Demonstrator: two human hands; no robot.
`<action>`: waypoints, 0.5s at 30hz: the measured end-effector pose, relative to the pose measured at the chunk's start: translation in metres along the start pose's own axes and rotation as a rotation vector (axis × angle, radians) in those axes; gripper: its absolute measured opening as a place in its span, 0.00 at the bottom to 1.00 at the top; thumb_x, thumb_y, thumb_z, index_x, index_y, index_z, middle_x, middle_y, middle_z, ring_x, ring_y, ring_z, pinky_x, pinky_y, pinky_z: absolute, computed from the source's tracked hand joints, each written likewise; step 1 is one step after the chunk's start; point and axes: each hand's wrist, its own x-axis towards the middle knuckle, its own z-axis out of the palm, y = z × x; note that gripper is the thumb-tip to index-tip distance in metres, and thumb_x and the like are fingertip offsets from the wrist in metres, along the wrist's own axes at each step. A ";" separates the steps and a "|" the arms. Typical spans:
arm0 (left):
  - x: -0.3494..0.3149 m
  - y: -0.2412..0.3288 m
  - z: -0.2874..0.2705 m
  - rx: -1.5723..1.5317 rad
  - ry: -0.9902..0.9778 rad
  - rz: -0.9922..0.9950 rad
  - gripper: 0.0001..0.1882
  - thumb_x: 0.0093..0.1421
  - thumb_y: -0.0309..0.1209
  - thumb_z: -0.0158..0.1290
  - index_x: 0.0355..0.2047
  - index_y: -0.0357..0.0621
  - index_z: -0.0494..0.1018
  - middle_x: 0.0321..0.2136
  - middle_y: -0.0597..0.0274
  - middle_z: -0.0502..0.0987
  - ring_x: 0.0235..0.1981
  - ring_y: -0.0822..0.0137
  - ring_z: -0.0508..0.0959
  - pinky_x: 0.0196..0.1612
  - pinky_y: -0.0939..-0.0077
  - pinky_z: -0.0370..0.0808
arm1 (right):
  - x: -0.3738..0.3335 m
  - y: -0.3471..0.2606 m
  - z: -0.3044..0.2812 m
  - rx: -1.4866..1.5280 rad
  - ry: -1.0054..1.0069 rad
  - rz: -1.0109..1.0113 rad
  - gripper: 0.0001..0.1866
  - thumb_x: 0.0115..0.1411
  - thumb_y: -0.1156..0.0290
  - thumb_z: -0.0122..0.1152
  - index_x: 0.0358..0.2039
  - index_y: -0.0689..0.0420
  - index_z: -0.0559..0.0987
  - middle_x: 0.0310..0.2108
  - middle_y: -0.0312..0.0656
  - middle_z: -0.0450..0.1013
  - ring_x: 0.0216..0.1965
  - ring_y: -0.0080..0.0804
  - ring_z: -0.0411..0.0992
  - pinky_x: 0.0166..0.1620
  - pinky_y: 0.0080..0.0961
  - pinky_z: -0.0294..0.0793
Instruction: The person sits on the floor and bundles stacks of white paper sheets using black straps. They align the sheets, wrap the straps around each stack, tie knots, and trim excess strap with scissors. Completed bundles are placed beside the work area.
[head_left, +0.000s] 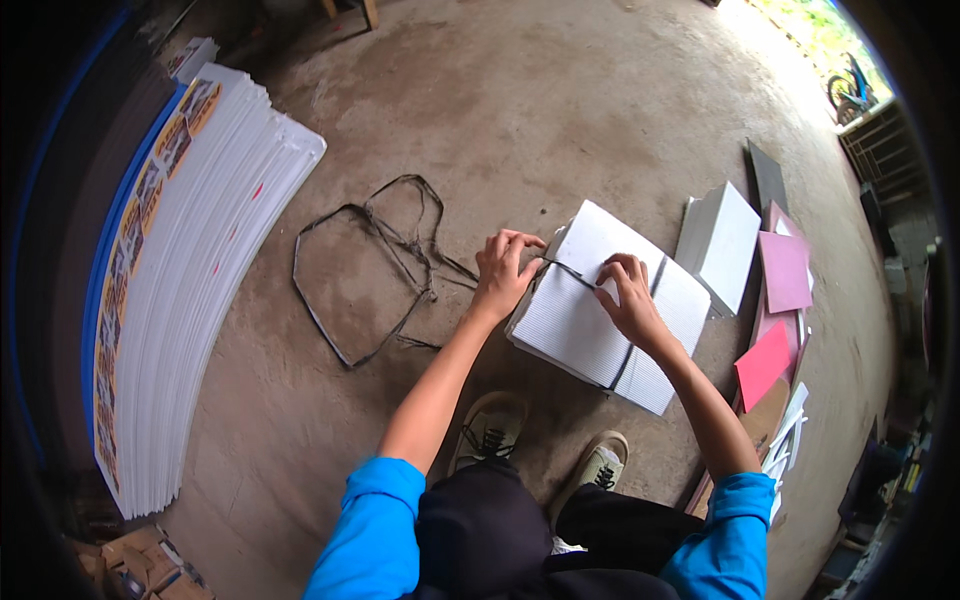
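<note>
As the right hand (628, 295) pinches the black cord (562, 268), the left hand (503, 268) curves in at the bundle's left edge!

While that cord runs between them over the stack of white corrugated sheets (580, 315), lying on the concrete floor (450, 110) just beyond the shoes, the right thumb and forefinger press together on it; the left fingers are bent, thumb apart from forefinger, and whether they grip, I can't tell. Far left of the stack sprawls loose cord (416, 246); just right, a white block-shaped stack (725, 245)!
</note>
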 end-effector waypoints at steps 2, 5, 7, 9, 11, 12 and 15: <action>-0.002 0.040 -0.008 0.099 -0.053 0.059 0.22 0.51 0.33 0.54 0.47 0.53 0.63 0.43 0.63 0.59 0.48 0.62 0.60 0.50 0.61 0.55 | -0.031 0.011 -0.019 -0.037 0.002 0.069 0.16 0.48 0.75 0.57 0.39 0.61 0.68 0.47 0.50 0.57 0.50 0.48 0.55 0.53 0.38 0.60; -0.003 0.084 0.004 0.197 -0.237 0.473 0.16 0.49 0.35 0.56 0.40 0.52 0.70 0.39 0.66 0.64 0.47 0.66 0.61 0.50 0.65 0.54 | -0.066 0.024 -0.039 -0.062 0.100 0.182 0.17 0.47 0.77 0.57 0.40 0.59 0.69 0.45 0.50 0.58 0.48 0.49 0.57 0.53 0.39 0.60; -0.005 0.097 0.025 0.232 -0.320 0.527 0.13 0.49 0.35 0.57 0.36 0.51 0.72 0.37 0.66 0.66 0.46 0.66 0.62 0.50 0.65 0.56 | -0.083 0.040 -0.041 -0.036 0.164 0.268 0.17 0.46 0.78 0.56 0.39 0.59 0.70 0.44 0.51 0.60 0.47 0.49 0.58 0.52 0.39 0.61; -0.003 0.102 0.041 0.311 -0.393 0.533 0.11 0.48 0.35 0.57 0.31 0.50 0.70 0.36 0.65 0.68 0.45 0.64 0.65 0.45 0.67 0.63 | -0.094 0.054 -0.041 -0.063 0.109 0.254 0.16 0.46 0.76 0.55 0.39 0.58 0.71 0.41 0.51 0.62 0.46 0.50 0.59 0.50 0.40 0.62; -0.003 0.099 0.050 0.376 -0.368 0.509 0.11 0.48 0.34 0.57 0.31 0.48 0.69 0.34 0.64 0.69 0.42 0.64 0.68 0.44 0.67 0.64 | -0.097 0.053 -0.037 -0.031 0.084 0.269 0.16 0.46 0.74 0.56 0.39 0.57 0.71 0.41 0.50 0.63 0.46 0.49 0.60 0.50 0.40 0.62; -0.001 0.098 0.052 0.393 -0.357 0.496 0.11 0.48 0.34 0.57 0.31 0.48 0.69 0.33 0.64 0.69 0.41 0.64 0.69 0.44 0.67 0.65 | -0.098 0.050 -0.038 -0.043 0.057 0.274 0.16 0.47 0.73 0.56 0.39 0.56 0.71 0.41 0.50 0.63 0.47 0.48 0.60 0.49 0.41 0.62; 0.006 0.102 0.050 0.433 -0.429 0.587 0.12 0.47 0.34 0.57 0.31 0.47 0.69 0.32 0.64 0.69 0.40 0.64 0.69 0.42 0.69 0.67 | -0.101 0.042 -0.034 -0.119 0.072 0.274 0.15 0.47 0.68 0.58 0.38 0.56 0.72 0.40 0.48 0.64 0.47 0.46 0.61 0.47 0.46 0.61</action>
